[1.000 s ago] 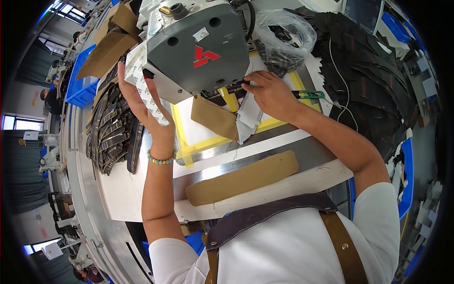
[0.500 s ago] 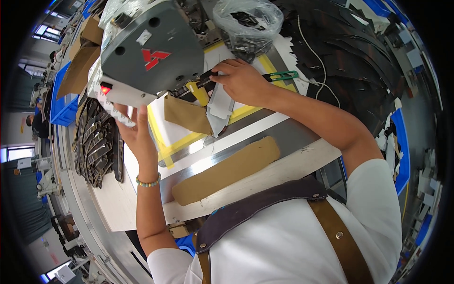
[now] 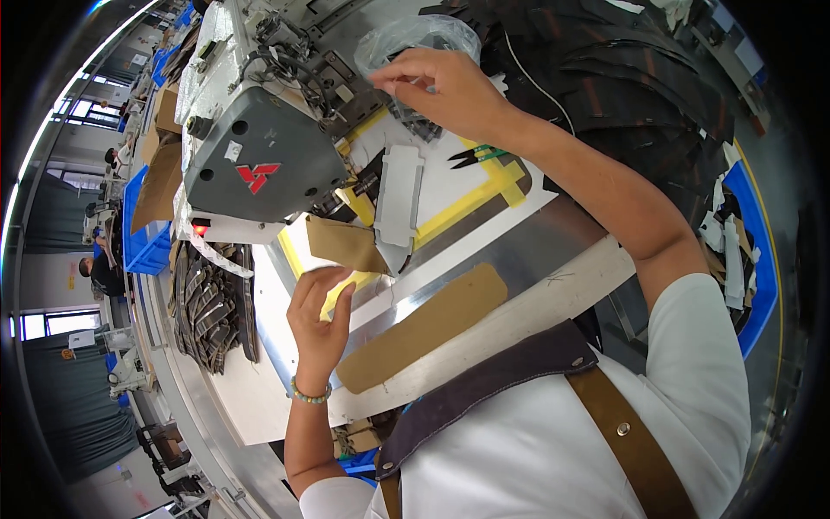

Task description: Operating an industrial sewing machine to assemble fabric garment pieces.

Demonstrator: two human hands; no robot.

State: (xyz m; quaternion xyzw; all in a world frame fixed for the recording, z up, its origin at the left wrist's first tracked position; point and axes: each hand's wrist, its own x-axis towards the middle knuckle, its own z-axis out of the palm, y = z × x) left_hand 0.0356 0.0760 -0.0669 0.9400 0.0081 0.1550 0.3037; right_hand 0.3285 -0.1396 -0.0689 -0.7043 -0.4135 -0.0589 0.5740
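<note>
My right hand (image 3: 445, 86) is raised in front of the clear plastic bag (image 3: 413, 35). Its thumb and index finger are drawn together, but whatever they hold is too small to make out. Near the front of the sewing machine (image 3: 259, 164), my left hand (image 3: 318, 324) hovers with bent fingers apart from the thumb and nothing visible between them. Just beyond it lies a folded tan piece (image 3: 346, 245), beside a light grey flat plate (image 3: 399, 195). A small black piece (image 3: 367, 182) rests by the machine's needle area. Green-handled thread snips (image 3: 475, 156) lie right of the plate.
A long tan rounded strip (image 3: 424, 329) lies along the table's near side. Dark straps (image 3: 207, 311) are piled at left, near a blue bin (image 3: 147, 246). Black sheets (image 3: 622, 86) cover the far right, with another blue bin (image 3: 765, 277) holding scraps beyond my right arm.
My right hand has left the black piece by the machine and risen to the bag. My left hand has come away from the machine's side, nearer to me. The whole view has shifted.
</note>
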